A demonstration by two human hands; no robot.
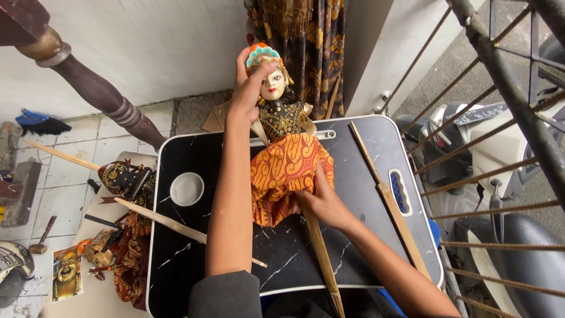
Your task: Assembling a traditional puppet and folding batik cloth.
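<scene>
Head view: painted wooden rod puppet in orange batik skirt (288,159) lies on glossy black marble-patterned lap table (359,235). Left hand (250,88), arm outstretched, grips its turquoise headdress; right hand (322,203) clasps skirt hem and flat wooden stick (322,259).

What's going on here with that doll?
A person is handling a painted wooden rod puppet in an orange patterned skirt over a small black marble-look table. The left hand grips its turquoise and orange headdress; the right hand holds the skirt's hem by the wooden rod. Another puppet lies left.
</scene>
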